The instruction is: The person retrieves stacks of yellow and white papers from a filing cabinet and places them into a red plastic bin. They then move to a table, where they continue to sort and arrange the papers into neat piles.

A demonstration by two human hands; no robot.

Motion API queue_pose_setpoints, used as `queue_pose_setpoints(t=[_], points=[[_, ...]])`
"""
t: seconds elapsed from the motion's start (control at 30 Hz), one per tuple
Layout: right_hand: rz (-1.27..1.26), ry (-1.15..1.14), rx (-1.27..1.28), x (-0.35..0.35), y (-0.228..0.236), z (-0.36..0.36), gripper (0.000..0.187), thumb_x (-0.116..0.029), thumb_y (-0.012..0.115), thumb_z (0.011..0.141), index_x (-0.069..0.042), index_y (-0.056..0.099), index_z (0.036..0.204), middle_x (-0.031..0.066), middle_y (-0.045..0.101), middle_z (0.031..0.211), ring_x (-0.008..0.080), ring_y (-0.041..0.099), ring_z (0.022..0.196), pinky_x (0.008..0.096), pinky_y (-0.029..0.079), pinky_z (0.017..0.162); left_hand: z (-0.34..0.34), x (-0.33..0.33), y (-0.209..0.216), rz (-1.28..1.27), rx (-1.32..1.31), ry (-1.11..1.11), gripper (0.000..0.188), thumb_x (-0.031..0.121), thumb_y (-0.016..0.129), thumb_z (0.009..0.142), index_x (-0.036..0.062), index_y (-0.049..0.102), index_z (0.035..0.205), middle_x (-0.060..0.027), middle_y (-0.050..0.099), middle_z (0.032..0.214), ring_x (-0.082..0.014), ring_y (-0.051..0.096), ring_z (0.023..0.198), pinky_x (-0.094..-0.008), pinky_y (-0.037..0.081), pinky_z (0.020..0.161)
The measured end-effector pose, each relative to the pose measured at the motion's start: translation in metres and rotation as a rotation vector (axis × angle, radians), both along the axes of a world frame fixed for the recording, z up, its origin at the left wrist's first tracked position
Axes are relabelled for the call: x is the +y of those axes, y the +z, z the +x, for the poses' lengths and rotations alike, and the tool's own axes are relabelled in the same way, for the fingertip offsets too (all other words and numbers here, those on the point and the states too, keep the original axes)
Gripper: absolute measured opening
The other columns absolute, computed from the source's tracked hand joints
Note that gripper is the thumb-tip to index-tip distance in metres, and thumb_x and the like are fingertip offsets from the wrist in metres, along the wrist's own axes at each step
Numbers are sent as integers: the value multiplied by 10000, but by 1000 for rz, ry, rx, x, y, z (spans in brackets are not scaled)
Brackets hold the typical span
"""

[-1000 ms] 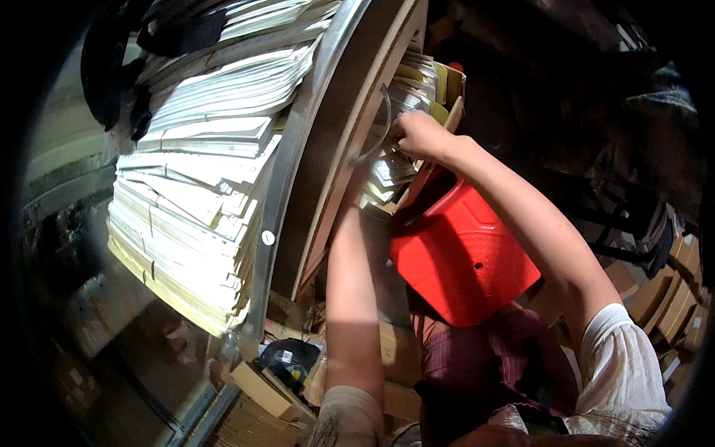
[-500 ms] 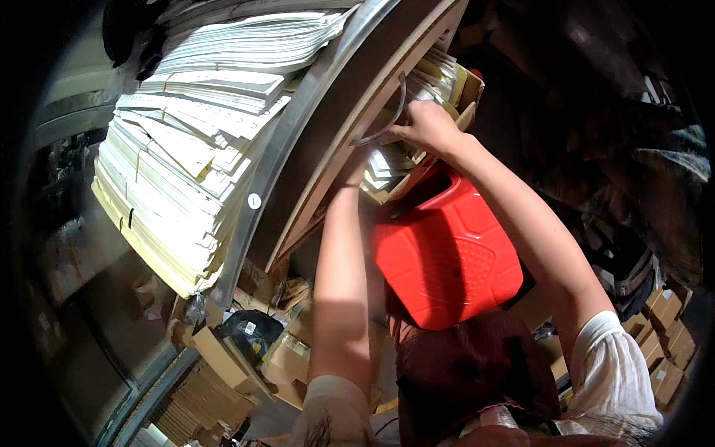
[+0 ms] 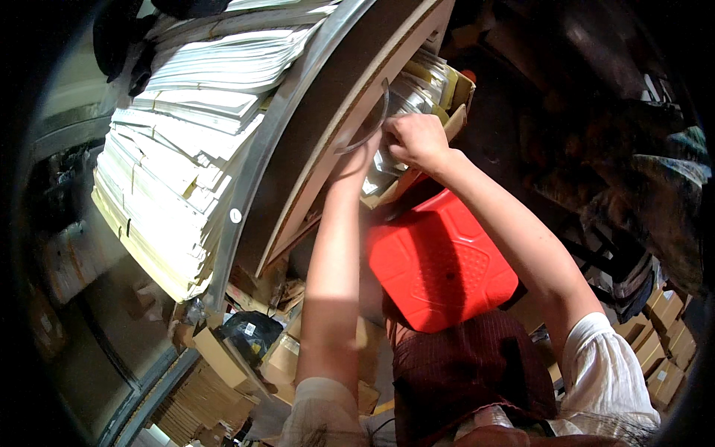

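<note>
Grey curved strip [image 3: 386, 103] sits right by the hands. Right hand [image 3: 418, 140]: fingers curled in, can't tell how tightly or on what. Left hand [image 3: 363, 156]: just beside it, fingers hidden, opening and hold unclear. Papers [image 3: 414, 91] beyond, in cardboard box [image 3: 462, 94]; wooden board [image 3: 294, 212] left. Looks like two-handed close work; next move calls for care around that strip.

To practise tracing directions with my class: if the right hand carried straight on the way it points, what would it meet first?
Probably the thin, curved grey strip just left of the right hand; depth is unclear, so they may already touch.
</note>
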State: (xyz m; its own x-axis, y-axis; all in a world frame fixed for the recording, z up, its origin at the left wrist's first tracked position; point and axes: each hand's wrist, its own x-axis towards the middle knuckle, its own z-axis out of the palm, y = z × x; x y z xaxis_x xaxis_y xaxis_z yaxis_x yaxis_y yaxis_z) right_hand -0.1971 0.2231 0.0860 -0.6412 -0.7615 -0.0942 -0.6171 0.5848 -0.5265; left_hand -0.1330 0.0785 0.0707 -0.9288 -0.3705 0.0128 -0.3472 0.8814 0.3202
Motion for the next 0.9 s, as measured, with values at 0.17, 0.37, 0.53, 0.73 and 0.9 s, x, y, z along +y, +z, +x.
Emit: queue_pose_setpoints(t=[0.17, 0.37, 0.53, 0.73, 0.9], points=[[-233, -310, -179, -9, 3, -2, 222, -222, 635, 766, -35, 683, 876, 217, 687, 849, 413, 666, 859, 499, 536, 764, 19, -36, -24, 510, 71, 50, 606, 439, 569, 982, 36, 483, 1428, -170, 533, 1420, -298, 471, 1315, -431, 349, 1101], [-256, -303, -152, -27, 15, 8, 227, -254, 618, 804, -37, 670, 846, 194, 687, 865, 389, 672, 858, 496, 538, 753, 32, -58, -38, 631, 130, -22, 454, 373, 564, 980, 26, 595, 1271, -173, 631, 1213, -301, 576, 1130, -419, 435, 966], [-602, -119, 227, 6, 33, 28, 134, -190, 653, 756, -78, 596, 804, 103, 566, 724, 318, 616, 661, 421, 504, 572, 2, -15, -24, -93, -25, -126, 326, 292, 548, 982, 13, 671, 1097, -173, 710, 1037, -306, 676, 918, -408, 519, 782], [-783, 80, 144, 52, 118, 111, 164, -189, 697, 629, -105, 577, 705, 44, 554, 703, 215, 515, 563, 347, 390, 519, 19, -39, -9, 344, -142, -214, 387, 323, 591, 968, -19, 654, 1138, -153, 708, 1078, -244, 662, 967, -392, 514, 835], [-512, 117, 154, 130, 125, 169, 213, -227, 729, 672, -96, 612, 792, 7, 566, 757, 157, 569, 636, 296, 400, 573, 119, 53, 60, 766, 255, 215, 356, 217, 492, 1047, -67, 578, 1243, -144, 636, 1180, -166, 604, 1065, -336, 487, 909]])
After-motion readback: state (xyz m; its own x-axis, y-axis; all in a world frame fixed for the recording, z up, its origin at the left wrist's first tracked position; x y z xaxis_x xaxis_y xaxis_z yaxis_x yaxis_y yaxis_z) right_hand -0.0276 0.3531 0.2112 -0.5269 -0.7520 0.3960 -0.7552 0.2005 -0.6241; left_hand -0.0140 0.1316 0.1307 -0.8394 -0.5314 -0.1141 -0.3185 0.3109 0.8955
